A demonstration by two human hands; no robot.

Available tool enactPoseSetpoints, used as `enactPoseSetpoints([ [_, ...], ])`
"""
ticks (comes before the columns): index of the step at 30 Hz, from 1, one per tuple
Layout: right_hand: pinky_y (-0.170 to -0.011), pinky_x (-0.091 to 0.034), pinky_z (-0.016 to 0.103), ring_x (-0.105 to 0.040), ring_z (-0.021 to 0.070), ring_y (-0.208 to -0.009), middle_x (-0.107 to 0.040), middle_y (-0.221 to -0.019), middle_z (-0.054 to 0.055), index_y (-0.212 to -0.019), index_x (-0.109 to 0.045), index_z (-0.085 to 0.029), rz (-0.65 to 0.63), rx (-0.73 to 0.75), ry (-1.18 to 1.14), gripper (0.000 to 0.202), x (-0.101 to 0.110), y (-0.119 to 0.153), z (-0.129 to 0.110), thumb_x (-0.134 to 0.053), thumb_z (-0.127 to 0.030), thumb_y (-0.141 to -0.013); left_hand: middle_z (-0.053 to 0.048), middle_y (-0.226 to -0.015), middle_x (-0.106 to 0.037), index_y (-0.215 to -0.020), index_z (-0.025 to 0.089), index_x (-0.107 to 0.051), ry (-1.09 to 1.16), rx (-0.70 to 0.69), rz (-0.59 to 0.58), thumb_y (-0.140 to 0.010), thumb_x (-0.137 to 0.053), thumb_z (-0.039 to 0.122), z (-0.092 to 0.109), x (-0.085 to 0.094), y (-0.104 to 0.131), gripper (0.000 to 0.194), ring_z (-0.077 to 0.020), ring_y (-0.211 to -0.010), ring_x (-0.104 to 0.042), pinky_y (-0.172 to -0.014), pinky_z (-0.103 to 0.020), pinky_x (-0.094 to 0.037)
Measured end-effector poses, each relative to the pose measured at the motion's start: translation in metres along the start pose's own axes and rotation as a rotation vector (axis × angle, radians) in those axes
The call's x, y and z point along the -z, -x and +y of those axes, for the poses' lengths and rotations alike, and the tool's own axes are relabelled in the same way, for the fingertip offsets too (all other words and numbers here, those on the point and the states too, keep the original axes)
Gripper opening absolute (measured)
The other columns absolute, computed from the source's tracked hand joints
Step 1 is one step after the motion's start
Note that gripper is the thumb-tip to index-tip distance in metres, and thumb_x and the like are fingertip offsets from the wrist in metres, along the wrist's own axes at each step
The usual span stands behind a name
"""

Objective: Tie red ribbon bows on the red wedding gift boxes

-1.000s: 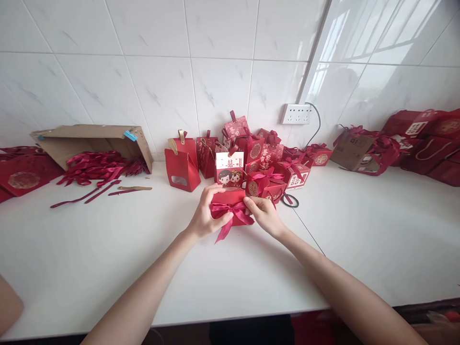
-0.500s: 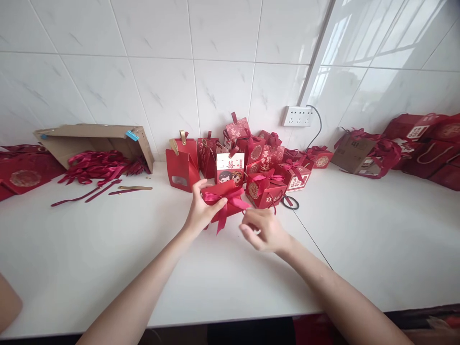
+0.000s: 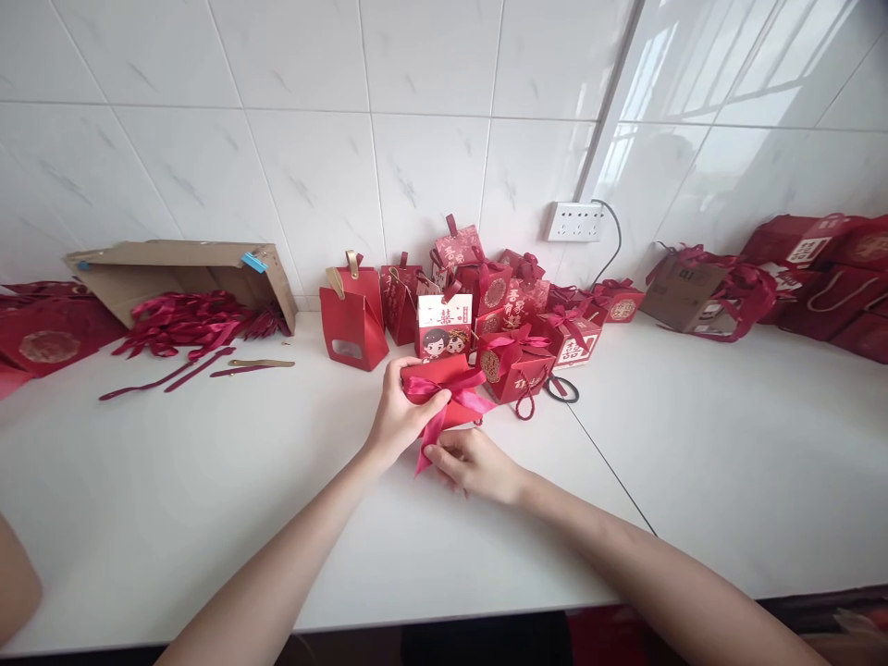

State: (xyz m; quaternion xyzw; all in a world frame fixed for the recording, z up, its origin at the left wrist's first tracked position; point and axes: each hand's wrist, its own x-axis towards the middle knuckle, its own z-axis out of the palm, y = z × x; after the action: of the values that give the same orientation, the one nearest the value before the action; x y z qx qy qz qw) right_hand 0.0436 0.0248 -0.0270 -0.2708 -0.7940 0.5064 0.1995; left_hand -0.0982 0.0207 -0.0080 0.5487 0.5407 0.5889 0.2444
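Note:
My left hand (image 3: 409, 407) grips a small red gift box (image 3: 438, 372) from its left side, with the thumb pressed on the knot of a pink-red satin ribbon (image 3: 477, 400) tied in a bow across it. One ribbon tail hangs down over the front. My right hand (image 3: 478, 462) is closed, thumb and forefinger pinching that hanging tail below the box. Just behind stands a white and red box with two cartoon faces (image 3: 444, 324). To the right of it sits a red box with a ribbon bow and cord loop (image 3: 517, 370).
At the left a cardboard box (image 3: 187, 252) on its side spills ribbons (image 3: 180, 324); loose straps (image 3: 253, 368) lie before it. Black-handled scissors (image 3: 563, 390) rest at centre right. Against the tiled wall are several red gift boxes, a power strip (image 3: 574, 222) and a ribbon-filled carton (image 3: 684, 291).
My right hand has moved left and down and now pinches the hanging ribbon tail. The held box has shifted slightly right and toward me.

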Motion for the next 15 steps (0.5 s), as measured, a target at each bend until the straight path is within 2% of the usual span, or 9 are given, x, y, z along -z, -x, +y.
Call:
enactPoseSetpoints([
  [8, -0.035, -0.038, 0.016, -0.045, 0.0048, -0.037, -0.051, -0.055, -0.003, -0.066, -0.049, -0.016, -0.035, 0.077, 0.039, 0.028, -0.0001, 0.0034, -0.0093, -0.040, -0.028, -0.089, -0.004, -0.104, -0.053, -0.101, 0.022, -0.045, -0.110, -0.034, -0.003, -0.064, -0.069, 0.031, 0.0014, -0.0021, 0.0027, 0.045, -0.0205, -0.098, -0.056, -0.086, -0.036, -0.045],
  [15, -0.043, -0.039, 0.017, -0.047, 0.0054, -0.044, -0.053, -0.058, -0.002, -0.070, -0.056, -0.014, -0.087, 0.129, 0.094, 0.028, 0.0049, 0.0045, -0.0090, -0.043, -0.030, -0.089, -0.004, -0.105, -0.054, -0.103, 0.022, -0.045, -0.100, -0.027, -0.051, -0.065, -0.069, 0.033, 0.0009, 0.0000, 0.0016, 0.046, -0.0202, -0.097, -0.056, -0.086, -0.035, -0.045],
])
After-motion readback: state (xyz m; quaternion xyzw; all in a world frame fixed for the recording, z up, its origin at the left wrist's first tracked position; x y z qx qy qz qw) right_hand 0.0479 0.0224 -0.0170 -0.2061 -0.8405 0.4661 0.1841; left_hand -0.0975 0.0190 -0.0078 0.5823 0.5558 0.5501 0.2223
